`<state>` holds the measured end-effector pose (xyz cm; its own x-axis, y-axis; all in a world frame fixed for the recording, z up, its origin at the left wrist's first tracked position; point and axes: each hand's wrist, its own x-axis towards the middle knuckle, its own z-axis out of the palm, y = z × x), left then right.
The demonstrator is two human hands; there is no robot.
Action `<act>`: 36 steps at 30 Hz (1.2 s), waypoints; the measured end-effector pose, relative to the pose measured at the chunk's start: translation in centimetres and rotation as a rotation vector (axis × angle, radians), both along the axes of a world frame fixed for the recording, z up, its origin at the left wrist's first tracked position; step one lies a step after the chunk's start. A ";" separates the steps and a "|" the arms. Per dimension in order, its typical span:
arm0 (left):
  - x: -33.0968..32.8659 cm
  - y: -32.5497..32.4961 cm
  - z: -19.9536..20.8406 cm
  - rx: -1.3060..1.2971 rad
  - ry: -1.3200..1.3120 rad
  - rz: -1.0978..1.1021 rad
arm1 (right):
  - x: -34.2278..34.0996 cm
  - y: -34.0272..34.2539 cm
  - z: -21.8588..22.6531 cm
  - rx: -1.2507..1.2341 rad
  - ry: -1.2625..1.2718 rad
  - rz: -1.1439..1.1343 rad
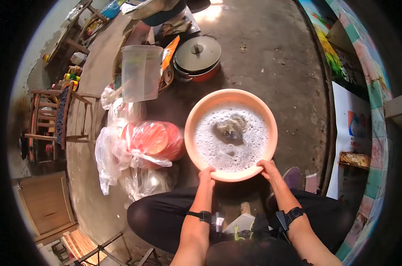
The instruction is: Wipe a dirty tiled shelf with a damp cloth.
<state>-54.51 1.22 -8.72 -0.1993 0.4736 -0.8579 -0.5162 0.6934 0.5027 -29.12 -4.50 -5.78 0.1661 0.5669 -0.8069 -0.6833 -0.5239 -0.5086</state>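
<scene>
Two forearms [195,235] extend to a peach basin [230,95], on or just above the floor [298,102], left of its right edge. Suds [207,146] fill the basin; a grey lump [232,128], perhaps cloth, lies around its centre. The left hand [206,174] grips the near-left rim, the right hand [267,169] the near-right, thumbs on top, other fingers mostly hidden. The step seems to be steadying the basin; any shift would call for a level, even hold.
</scene>
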 end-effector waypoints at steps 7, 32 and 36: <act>1.3 0.1 1.9 0.010 -0.083 -0.008 | 0.6 -0.1 0.5 0.076 -0.040 -0.068; 11.6 10.7 3.9 0.195 -0.036 -0.172 | 10.0 9.1 1.2 0.194 -0.123 -0.157; 13.6 13.0 4.1 0.210 -0.066 -0.229 | 12.1 11.2 2.1 0.116 -0.151 -0.141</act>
<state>-40.91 14.23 -4.63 -0.0144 0.6679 -0.7442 -0.3945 0.6800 0.6180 -17.03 6.67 -3.64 0.3642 0.6169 -0.6977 -0.6572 -0.3606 -0.6619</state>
